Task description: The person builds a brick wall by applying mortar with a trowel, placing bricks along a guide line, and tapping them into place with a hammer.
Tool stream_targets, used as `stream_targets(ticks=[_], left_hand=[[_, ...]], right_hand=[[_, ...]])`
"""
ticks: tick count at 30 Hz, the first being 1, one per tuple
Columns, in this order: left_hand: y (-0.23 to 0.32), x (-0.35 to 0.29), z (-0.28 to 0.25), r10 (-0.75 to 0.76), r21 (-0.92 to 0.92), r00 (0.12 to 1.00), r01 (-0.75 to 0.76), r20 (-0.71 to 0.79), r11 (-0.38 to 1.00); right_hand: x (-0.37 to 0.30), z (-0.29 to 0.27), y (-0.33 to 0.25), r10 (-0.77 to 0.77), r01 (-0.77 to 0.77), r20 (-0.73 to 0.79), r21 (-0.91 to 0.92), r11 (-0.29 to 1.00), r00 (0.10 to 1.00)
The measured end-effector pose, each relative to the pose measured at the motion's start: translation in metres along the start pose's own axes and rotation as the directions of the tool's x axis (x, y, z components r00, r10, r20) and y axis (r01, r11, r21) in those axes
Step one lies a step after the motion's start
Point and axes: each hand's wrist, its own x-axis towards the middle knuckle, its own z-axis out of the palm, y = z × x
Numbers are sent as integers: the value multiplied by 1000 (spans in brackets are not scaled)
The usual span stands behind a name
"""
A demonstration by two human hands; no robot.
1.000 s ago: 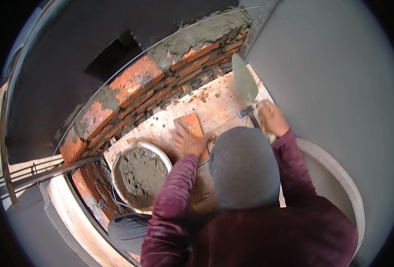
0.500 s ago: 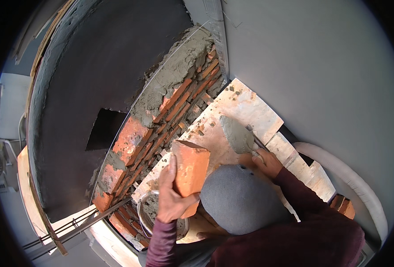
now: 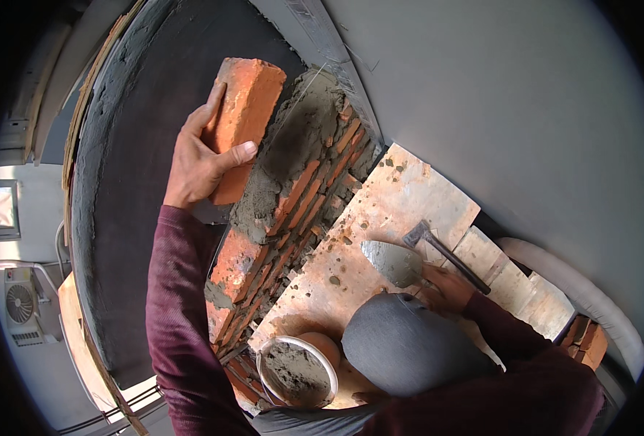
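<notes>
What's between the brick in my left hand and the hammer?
In the head view, from the held brick to the hammer: mortar, then exposed wall courses, then speckled board.

Rough clay brick [image 3: 248, 105], lumpy matt mortar [image 3: 293, 138], metal trowel [image 3: 392, 263]

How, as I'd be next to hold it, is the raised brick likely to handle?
The brick in the left hand is probably heavy for its size, since it looks like dense fired clay. It should stay stiff: its long edges run straight, with no sag. Set down, it would be unlikely to roll, given its flat, boxy faces.
</notes>
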Motion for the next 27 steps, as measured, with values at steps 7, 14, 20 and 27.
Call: stream_targets(ticks=[7, 14, 20, 27], left_hand=[[-24, 44, 29, -49, -57, 979, 62, 198, 996], [-35, 52, 38, -67, -113, 970, 95, 233, 989], [-16, 49, 27, -46, 30, 990, 42, 137, 999], [-17, 43, 43, 142, 543, 990, -121, 5, 831]], right_hand=[[-9, -1, 23, 53, -51, 29, -61, 997, 998], [-6, -7, 13, 52, -50, 22, -79, 996, 998], [-5, -9, 13, 36, -28, 67, -109, 994, 997], [-3, -6, 16, 83, -72, 82, -128, 989, 993]])
